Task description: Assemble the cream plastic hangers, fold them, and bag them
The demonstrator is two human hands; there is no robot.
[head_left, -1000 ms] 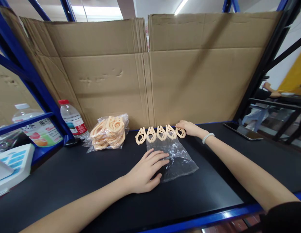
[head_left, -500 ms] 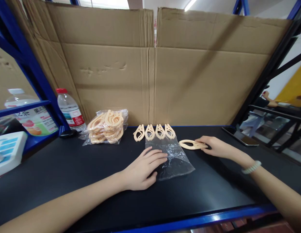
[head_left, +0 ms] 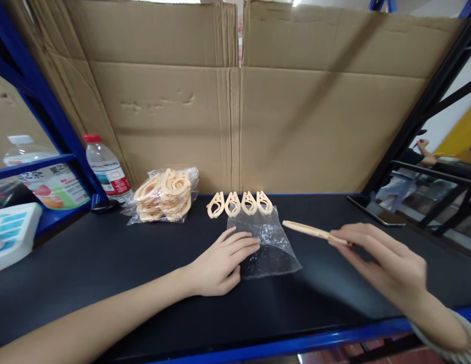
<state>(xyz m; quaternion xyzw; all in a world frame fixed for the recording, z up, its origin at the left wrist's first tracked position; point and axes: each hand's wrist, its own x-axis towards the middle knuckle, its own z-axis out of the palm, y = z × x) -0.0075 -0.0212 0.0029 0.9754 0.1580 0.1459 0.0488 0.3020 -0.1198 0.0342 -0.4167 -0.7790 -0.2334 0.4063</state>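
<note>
My left hand [head_left: 223,260] lies with fingers stretched out, its fingertips on the left part of a clear plastic bag [head_left: 273,253] that is flat on the black table. Pinched at one end by my right hand [head_left: 387,263] is a beige folding hanger [head_left: 309,230], folded up and seen edge-on. It is lifted off the table, and its free end points left toward the bag. Behind the bag several more folded hangers [head_left: 232,205] stand in a row, the right ones at the bag's far edge.
A clear bag packed with beige hangers [head_left: 165,197] sits at the back left, near a red-capped bottle [head_left: 108,169]. A phone [head_left: 375,211] lies at the back right. Cardboard [head_left: 174,111] walls off the rear. Another person's hand [head_left: 425,149] shows beyond the rack.
My right hand has raised the hanger off the table, drawn it nearer and turned it edge-on. My left hand stays on the bag. The view has tilted down slightly.
</note>
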